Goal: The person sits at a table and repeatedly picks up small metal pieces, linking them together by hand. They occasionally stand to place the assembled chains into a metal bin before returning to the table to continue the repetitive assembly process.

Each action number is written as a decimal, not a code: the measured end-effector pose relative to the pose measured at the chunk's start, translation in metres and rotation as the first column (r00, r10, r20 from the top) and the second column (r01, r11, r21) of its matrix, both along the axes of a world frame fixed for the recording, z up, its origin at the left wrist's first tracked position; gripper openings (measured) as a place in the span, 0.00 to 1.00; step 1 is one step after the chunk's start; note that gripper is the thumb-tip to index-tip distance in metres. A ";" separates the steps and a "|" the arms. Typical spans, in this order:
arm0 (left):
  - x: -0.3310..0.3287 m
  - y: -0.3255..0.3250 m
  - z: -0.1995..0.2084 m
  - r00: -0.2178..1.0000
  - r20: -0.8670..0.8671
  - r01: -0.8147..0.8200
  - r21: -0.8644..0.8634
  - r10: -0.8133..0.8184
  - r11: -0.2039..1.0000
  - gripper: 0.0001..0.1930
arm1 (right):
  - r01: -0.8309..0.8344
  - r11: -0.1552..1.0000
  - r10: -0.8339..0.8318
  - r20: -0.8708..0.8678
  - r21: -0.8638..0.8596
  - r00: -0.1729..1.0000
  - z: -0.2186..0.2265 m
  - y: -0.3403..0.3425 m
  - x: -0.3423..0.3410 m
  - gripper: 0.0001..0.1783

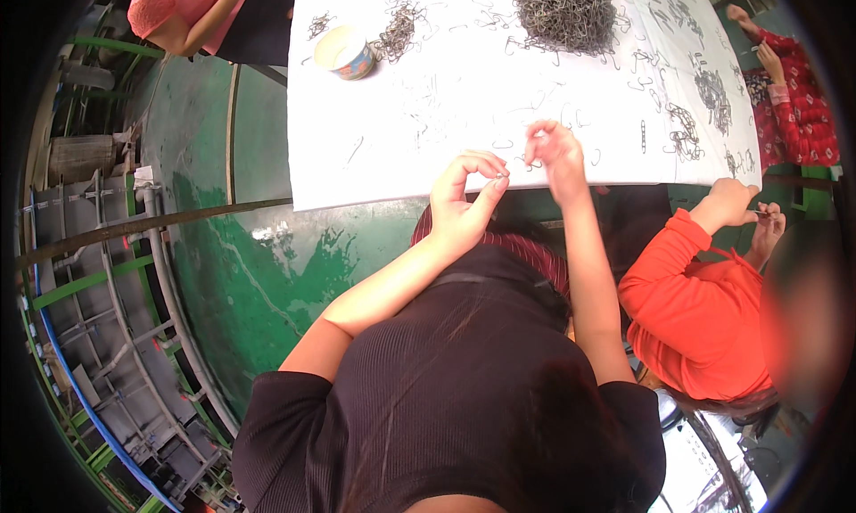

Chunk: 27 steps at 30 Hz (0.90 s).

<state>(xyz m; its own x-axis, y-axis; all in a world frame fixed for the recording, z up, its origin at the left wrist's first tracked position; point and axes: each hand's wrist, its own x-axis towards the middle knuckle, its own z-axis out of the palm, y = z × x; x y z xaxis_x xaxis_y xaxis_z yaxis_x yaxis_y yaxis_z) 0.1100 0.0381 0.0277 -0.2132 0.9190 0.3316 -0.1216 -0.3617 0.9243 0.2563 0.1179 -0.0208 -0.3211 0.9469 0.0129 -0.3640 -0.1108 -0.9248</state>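
Near the front edge of the white-covered table (pixel 392 147), my left hand (pixel 459 205) is closed in a pinch on a small metal piece (pixel 502 176). Only a glint of it shows between thumb and fingertips, so its shape is hard to make out. My right hand (pixel 562 165) is raised just to the right, apart from the left, with bent fingers blurred by motion. Whether anything is between those fingers cannot be seen. Small dark wire hooks (pixel 506 145) lie scattered on the cloth beyond my hands.
A large heap of wire hooks (pixel 563 16) lies at the far middle, with smaller piles (pixel 713 94) to the right. A round tub (pixel 346 53) stands at the far left. A person in orange (pixel 704 317) works close on my right; others sit around the table. The floor (pixel 259 272) is green.
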 end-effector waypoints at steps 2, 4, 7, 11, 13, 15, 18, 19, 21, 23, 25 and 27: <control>-0.001 -0.001 -0.001 1.000 -0.009 0.025 -0.022 -0.025 0.999 0.05 | 0.182 0.983 -0.177 0.188 -0.009 0.966 -0.021 0.046 0.010 0.16; 0.000 -0.003 -0.001 0.998 -0.034 0.060 -0.026 -0.061 0.998 0.05 | 0.376 0.913 -0.401 0.505 0.156 0.764 -0.059 0.106 0.022 0.15; -0.002 -0.009 0.000 0.995 -0.066 0.077 -0.013 -0.077 0.997 0.05 | 0.510 0.760 -0.618 0.690 0.402 0.378 -0.077 0.162 0.017 0.12; -0.005 -0.010 -0.001 0.996 -0.065 0.069 0.002 -0.068 0.998 0.05 | 0.332 0.903 -0.327 0.937 0.272 0.124 -0.070 0.189 0.015 0.10; -0.007 -0.011 -0.003 0.996 -0.080 0.048 -0.010 -0.049 0.999 0.05 | 0.231 0.947 -0.252 0.961 0.221 0.111 -0.071 0.194 0.023 0.09; -0.009 -0.010 -0.005 0.995 -0.092 0.026 -0.035 -0.029 0.999 0.05 | 0.195 0.954 -0.258 0.954 0.227 0.152 -0.077 0.197 0.033 0.10; -0.011 -0.014 -0.003 0.993 -0.111 0.034 -0.067 -0.041 0.997 0.05 | 0.295 0.919 -0.355 0.875 0.262 0.330 -0.081 0.186 0.041 0.13; -0.011 -0.014 -0.004 0.992 -0.116 0.035 -0.058 -0.041 0.998 0.05 | 0.418 0.899 -0.338 0.810 0.128 0.479 -0.079 0.182 0.042 0.12; -0.012 -0.014 -0.004 0.991 -0.127 0.038 -0.042 -0.043 0.998 0.04 | 0.557 0.807 -0.354 0.594 -0.196 0.722 -0.070 0.167 0.044 0.09; -0.010 -0.014 -0.003 0.994 -0.090 0.048 -0.068 -0.054 0.997 0.04 | 0.567 0.773 -0.435 0.413 -0.285 0.800 -0.061 0.156 0.046 0.07; -0.008 -0.014 -0.002 0.997 -0.044 0.064 -0.107 -0.069 0.992 0.04 | 0.540 0.774 -0.491 0.224 -0.332 0.842 -0.055 0.142 0.048 0.05; -0.006 -0.011 0.001 0.997 0.016 0.083 -0.152 -0.082 0.985 0.03 | 0.494 0.810 -0.510 0.035 -0.318 0.859 -0.044 0.127 0.050 0.05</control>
<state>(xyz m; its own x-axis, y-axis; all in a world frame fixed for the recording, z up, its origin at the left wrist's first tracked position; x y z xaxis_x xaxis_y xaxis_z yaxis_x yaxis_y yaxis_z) 0.1037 0.0269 0.0282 -0.1373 0.9732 0.1847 -0.1546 -0.2053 0.9664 0.3066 0.2444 -0.0646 0.1932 0.9342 -0.3001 -0.4909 -0.1728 -0.8539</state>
